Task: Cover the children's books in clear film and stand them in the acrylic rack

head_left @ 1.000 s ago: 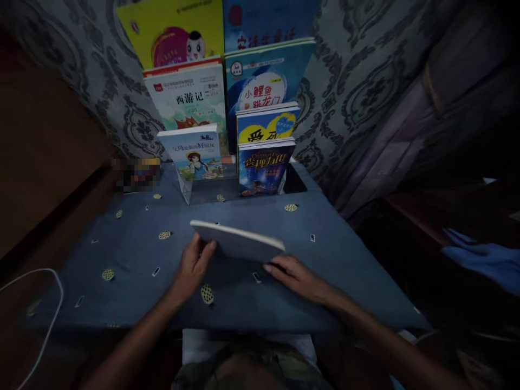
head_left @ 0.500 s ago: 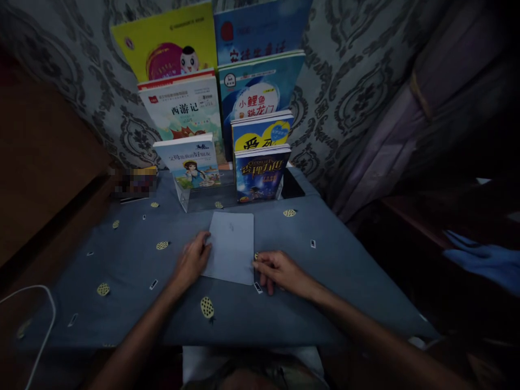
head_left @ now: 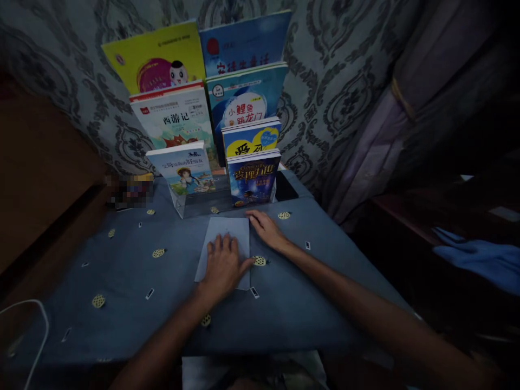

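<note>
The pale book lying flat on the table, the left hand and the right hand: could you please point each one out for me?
pale book (head_left: pixel 225 227): head view, on its bare cover above the fingers.
left hand (head_left: pixel 222 264): head view, on the back of the hand.
right hand (head_left: pixel 266 230): head view, on the back of the hand.

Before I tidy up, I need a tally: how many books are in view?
7: six stand in the tiered rack, three on the left, three on the right; one pale book lies flat on the table under the left hand. More may be hidden.
</note>
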### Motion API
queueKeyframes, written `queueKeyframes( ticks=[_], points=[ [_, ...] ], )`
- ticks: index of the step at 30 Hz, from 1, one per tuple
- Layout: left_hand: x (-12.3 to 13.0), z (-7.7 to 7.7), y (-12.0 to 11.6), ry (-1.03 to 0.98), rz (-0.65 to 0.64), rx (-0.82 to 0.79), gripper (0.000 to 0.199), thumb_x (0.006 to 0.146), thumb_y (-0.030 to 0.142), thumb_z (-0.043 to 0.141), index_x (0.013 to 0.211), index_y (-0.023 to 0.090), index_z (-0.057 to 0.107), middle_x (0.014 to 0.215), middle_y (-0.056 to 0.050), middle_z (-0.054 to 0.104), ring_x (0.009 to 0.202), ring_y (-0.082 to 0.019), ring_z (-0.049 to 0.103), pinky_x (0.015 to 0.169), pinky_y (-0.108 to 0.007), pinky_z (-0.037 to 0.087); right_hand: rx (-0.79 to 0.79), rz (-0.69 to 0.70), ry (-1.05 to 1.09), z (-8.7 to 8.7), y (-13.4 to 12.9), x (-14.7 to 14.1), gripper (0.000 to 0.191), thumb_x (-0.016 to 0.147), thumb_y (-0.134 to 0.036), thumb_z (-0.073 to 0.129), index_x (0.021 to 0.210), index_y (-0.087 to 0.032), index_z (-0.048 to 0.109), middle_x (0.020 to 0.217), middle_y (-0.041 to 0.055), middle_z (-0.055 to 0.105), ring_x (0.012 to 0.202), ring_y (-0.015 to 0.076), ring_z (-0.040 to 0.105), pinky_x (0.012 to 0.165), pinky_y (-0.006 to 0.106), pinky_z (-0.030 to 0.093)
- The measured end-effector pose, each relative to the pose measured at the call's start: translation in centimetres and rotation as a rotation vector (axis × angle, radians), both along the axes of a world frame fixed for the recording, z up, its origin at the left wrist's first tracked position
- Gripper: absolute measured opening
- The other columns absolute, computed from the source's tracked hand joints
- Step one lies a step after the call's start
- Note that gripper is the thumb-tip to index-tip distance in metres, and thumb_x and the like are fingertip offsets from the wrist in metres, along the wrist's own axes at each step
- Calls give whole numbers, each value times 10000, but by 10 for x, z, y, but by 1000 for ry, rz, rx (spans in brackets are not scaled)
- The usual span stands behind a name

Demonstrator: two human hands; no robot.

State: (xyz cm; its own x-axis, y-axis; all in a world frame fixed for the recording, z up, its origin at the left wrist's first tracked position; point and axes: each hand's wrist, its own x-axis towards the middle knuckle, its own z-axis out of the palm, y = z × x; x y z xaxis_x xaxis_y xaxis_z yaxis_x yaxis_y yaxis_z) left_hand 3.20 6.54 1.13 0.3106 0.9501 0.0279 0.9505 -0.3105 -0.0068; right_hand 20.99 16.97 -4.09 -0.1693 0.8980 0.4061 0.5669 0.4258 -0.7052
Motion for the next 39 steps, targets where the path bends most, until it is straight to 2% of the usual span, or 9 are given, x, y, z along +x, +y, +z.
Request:
queueKeyframes(
  ticks=[3,6,14,21,27,32,35,37,39],
  points=[
    [13,6,3,41,37,-55,690,955,558,533,1431,62,482,1515,-242,463,1435,-418,384,1111,-598,385,-68,-3,64,-3,0,4,306,987,-283,420,1138,-223,679,888,44,763,867,228,704,845,365,535],
    [19,10,7,70,46,-62,574,980,467,534,1394,71,520,1480,-235,505,1413,-388,429,1089,-555,428,-113,-10,110,-1,-5,8,314,998,-299,417,1116,-209,695,765,18,751,771,210,705,800,332,531],
    [22,14,12,92,-16,-47,324,1010,270,453,1160,58,647,1241,-220,658,1234,-320,600,943,-408,533,-107,-22,114,5,-10,7,294,998,-290,429,1096,-208,694,818,23,777,825,201,716,802,307,513],
    [18,24,14,-8,-4,-53,345,1019,260,389,1010,122,705,1087,-154,719,1063,-266,681,838,-349,546,-107,-38,166,12,-15,12,328,1011,-342,409,1104,-208,693,838,34,781,847,219,716,838,334,512],
    [19,24,13,1,4,-54,341,1012,259,391,1016,129,707,1084,-143,716,1065,-255,671,808,-329,543,-55,-10,211,20,-22,11,394,1021,-437,383,1090,-213,700,858,36,775,861,218,704,851,338,502],
    [19,20,12,11,-9,-51,346,1014,262,384,1046,110,694,1093,-157,700,1086,-271,662,835,-349,540,26,33,124,27,-30,9,441,1030,-465,360,896,-220,702,815,53,725,908,227,677,870,341,485],
    [19,20,12,4,-14,-49,346,1012,265,390,1052,99,691,1109,-165,696,1088,-286,661,836,-364,542,7,108,28,29,-34,8,462,1039,-428,353,749,-219,645,726,42,671,798,203,653,820,325,484],
    [19,20,12,1,-16,-47,342,1012,268,397,1051,101,693,1109,-162,698,1092,-286,657,837,-359,538,-25,175,-55,29,-36,7,447,1038,-391,374,712,-220,626,692,33,652,749,191,634,791,317,482],
    [15,21,13,2,-23,-46,331,1012,269,409,1044,111,698,1095,-150,707,1074,-273,658,848,-349,532,-32,204,-121,28,-37,6,390,1024,-349,414,753,-213,660,711,43,667,763,199,633,781,322,487]
  ],
)
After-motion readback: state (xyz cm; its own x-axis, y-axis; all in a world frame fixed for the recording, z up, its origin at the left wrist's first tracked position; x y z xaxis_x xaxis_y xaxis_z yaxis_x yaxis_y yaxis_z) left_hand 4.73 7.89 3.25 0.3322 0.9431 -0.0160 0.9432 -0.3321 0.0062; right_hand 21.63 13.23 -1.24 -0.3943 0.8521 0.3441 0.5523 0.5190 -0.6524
